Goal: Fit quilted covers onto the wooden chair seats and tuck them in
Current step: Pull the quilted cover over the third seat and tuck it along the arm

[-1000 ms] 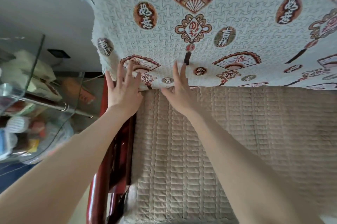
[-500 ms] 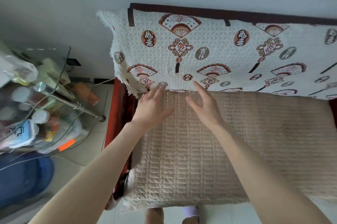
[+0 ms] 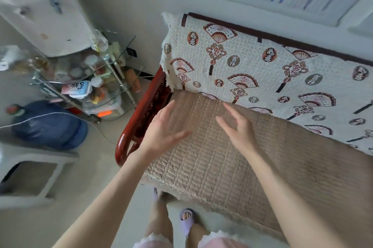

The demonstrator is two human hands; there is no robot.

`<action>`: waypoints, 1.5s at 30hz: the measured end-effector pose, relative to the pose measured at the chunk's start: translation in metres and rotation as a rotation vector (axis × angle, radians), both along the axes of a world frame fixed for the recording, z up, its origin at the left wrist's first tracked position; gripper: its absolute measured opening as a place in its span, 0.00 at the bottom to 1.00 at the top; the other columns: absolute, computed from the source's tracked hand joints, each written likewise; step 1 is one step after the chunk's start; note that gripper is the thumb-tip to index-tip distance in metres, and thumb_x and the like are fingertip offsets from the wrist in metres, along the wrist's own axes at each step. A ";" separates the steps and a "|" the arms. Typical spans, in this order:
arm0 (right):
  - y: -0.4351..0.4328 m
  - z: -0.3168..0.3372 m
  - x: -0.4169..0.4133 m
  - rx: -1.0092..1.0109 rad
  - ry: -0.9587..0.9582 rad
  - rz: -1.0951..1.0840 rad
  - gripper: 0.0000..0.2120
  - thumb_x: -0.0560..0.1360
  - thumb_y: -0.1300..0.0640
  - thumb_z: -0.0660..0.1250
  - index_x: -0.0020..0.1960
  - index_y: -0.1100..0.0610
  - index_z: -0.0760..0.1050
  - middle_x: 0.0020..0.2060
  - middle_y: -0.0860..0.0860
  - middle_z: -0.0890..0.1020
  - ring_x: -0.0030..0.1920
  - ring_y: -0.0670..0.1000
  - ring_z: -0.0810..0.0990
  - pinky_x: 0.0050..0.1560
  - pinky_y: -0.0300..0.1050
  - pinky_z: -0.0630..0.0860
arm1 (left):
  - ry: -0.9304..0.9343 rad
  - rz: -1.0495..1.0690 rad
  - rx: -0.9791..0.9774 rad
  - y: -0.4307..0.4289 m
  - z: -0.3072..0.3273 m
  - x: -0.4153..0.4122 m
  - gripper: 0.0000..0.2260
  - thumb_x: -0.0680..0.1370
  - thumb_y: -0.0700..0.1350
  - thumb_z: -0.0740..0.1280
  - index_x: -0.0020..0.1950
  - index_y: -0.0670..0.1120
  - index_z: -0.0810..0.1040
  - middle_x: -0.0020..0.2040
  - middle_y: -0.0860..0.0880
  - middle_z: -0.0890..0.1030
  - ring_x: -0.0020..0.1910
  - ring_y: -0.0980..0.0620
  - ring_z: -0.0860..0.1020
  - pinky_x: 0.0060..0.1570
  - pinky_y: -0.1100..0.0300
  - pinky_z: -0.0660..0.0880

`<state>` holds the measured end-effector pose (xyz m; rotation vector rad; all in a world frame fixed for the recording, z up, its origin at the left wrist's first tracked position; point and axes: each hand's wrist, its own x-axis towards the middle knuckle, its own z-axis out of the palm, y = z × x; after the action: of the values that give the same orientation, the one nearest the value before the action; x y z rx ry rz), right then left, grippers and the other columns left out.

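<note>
A beige quilted cover point(image 3: 212, 167) lies flat over the seat of a red wooden chair, its lace edge hanging over the front. A white patterned throw point(image 3: 252, 70) with fans and knots drapes the backrest. The red wooden armrest point(image 3: 139, 122) shows at the seat's left side. My left hand point(image 3: 161, 126) hovers over the cover's left rear corner, fingers spread and straight, holding nothing. My right hand point(image 3: 238, 126) hovers a little right of it, fingers loosely spread, also empty. Whether either hand touches the cover is unclear.
A glass shelf rack point(image 3: 90, 86) crowded with packets and jars stands left of the chair. A blue water bottle point(image 3: 48, 124) lies on the floor beside a grey plastic stool point(image 3: 30, 177). My feet in purple slippers point(image 3: 187, 219) stand at the seat's front edge.
Both hands have pulled back from the seam under the patterned throw toward the seat's middle, fingers spreading. The view has drawn back and upward, showing the floor and rack.
</note>
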<state>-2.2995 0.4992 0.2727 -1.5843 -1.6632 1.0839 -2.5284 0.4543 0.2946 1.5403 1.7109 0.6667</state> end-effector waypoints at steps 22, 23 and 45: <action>-0.242 0.088 -0.256 -0.037 0.121 0.929 0.28 0.70 0.43 0.68 0.69 0.49 0.73 0.60 0.44 0.79 0.55 0.36 0.77 0.58 0.34 0.72 | -0.115 1.123 0.222 -0.414 0.068 -0.102 0.43 0.62 0.65 0.75 0.73 0.56 0.64 0.68 0.55 0.73 0.67 0.64 0.68 0.63 0.75 0.61; -0.262 0.092 -0.269 -0.035 0.122 0.969 0.29 0.69 0.42 0.67 0.69 0.48 0.73 0.59 0.44 0.79 0.54 0.35 0.77 0.55 0.30 0.71 | -0.109 1.152 0.230 -0.436 0.071 -0.106 0.43 0.61 0.63 0.75 0.73 0.56 0.64 0.68 0.55 0.73 0.67 0.65 0.68 0.63 0.76 0.60; -0.658 0.106 -0.533 -0.070 0.225 1.625 0.23 0.75 0.52 0.71 0.69 0.50 0.72 0.56 0.50 0.82 0.57 0.42 0.79 0.56 0.29 0.72 | -0.061 1.813 0.333 -0.813 0.089 -0.219 0.41 0.61 0.61 0.74 0.72 0.58 0.63 0.67 0.57 0.71 0.66 0.64 0.69 0.63 0.66 0.62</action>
<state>-2.8322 -0.1591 0.3791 0.2555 -2.6446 1.8538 -2.7479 -0.3588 0.3837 -0.3699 2.6769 1.7969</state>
